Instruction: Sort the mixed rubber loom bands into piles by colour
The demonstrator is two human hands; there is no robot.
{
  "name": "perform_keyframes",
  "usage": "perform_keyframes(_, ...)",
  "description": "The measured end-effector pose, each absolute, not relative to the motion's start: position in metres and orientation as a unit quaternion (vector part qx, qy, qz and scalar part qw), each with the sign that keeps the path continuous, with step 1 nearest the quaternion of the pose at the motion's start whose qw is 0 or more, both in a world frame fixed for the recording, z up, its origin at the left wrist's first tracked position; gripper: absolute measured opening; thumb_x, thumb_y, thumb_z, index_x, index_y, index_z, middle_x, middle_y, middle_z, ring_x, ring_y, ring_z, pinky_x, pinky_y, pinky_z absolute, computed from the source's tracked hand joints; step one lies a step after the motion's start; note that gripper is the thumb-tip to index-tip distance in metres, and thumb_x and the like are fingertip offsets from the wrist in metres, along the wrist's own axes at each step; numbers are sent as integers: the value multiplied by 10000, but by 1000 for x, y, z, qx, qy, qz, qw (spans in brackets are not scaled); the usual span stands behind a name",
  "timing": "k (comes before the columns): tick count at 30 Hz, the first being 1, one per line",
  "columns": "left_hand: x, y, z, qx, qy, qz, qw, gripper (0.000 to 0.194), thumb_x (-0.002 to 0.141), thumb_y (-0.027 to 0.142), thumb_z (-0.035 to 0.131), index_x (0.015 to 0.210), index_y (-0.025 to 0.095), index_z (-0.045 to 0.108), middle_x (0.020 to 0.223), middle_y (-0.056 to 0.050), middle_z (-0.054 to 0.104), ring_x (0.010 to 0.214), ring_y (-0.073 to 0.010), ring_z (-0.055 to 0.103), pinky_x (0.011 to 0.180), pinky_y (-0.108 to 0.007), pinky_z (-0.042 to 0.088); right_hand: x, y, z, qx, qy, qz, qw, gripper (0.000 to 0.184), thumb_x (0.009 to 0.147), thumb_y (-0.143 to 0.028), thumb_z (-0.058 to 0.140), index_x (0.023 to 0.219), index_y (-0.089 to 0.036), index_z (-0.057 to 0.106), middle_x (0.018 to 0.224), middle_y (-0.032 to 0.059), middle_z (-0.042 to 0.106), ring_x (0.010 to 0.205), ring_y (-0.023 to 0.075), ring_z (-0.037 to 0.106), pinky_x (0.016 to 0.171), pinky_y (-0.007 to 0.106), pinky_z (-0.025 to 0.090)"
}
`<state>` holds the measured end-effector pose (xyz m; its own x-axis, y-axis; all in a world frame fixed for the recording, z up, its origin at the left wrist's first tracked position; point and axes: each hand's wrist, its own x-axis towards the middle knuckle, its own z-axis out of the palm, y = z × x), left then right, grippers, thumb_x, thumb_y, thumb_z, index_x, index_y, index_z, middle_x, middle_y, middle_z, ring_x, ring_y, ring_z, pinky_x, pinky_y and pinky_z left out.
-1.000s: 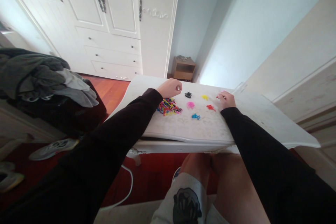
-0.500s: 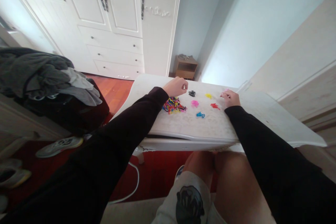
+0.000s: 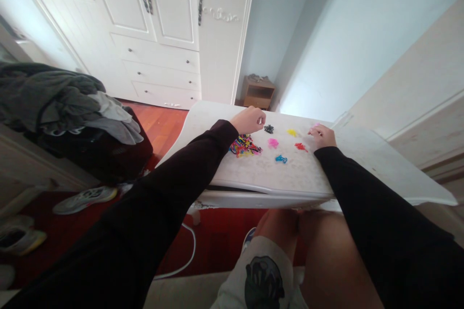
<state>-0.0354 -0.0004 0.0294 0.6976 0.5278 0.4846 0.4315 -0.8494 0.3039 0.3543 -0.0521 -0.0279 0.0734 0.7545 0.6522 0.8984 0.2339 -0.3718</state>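
Observation:
My left hand (image 3: pixel 249 119) is held over the white table with its fingers curled into a pinch; anything between the fingertips is too small to make out. Just right of it lies a small black pile (image 3: pixel 268 129) of what look like rubber bands. Below the left wrist spreads a mixed multicoloured pile (image 3: pixel 245 146), partly covered by the sleeve. My right hand (image 3: pixel 322 136) rests closed at the right, near a yellow pile (image 3: pixel 292 132) and a red pile (image 3: pixel 300 147). A bit of pink (image 3: pixel 316 126) shows by its fingers. Between the hands are a pink pile (image 3: pixel 273 143) and a blue pile (image 3: pixel 281 159).
The white table (image 3: pixel 261 174) has a wavy front edge above my knees. Beyond it stand a white wardrobe (image 3: pixel 163 63) and a small wooden cabinet (image 3: pixel 258 92). Clothes (image 3: pixel 65 101) are heaped at the left. Shoes (image 3: pixel 85 200) and a white cable (image 3: pixel 192 256) lie on the floor.
The whole scene has shifted slightly rightward in the view. My left hand has come a little closer to the black pile. My right hand keeps its place on the table.

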Motion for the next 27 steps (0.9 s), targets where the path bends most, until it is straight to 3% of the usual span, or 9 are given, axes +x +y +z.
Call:
perform_keyframes(7,-36,-2,30,921,251,289,79,196,826,79,640,881,121,824,790,-63,751,741,-178,638,762,-316,483,355,-55,-26,-618,-679,-92,385,301,824,-435,589,599,-246,651,693,71,700,710,250,613,750,407,491)
perform_keyframes(20,-56,6,25,918,274,278,64,225,805,56,626,883,118,828,764,-54,739,708,-171,612,732,-314,451,351,-57,-25,-620,-679,-96,381,316,837,-439,565,599,-245,639,683,67,683,722,246,619,752,406,488)
perform_keyframes(27,-66,11,24,923,247,269,125,173,798,92,671,845,107,836,700,-38,717,661,-148,607,697,-284,454,342,-62,-19,-612,-685,-95,384,340,861,-468,572,602,-253,620,646,54,655,720,243,608,744,400,490)
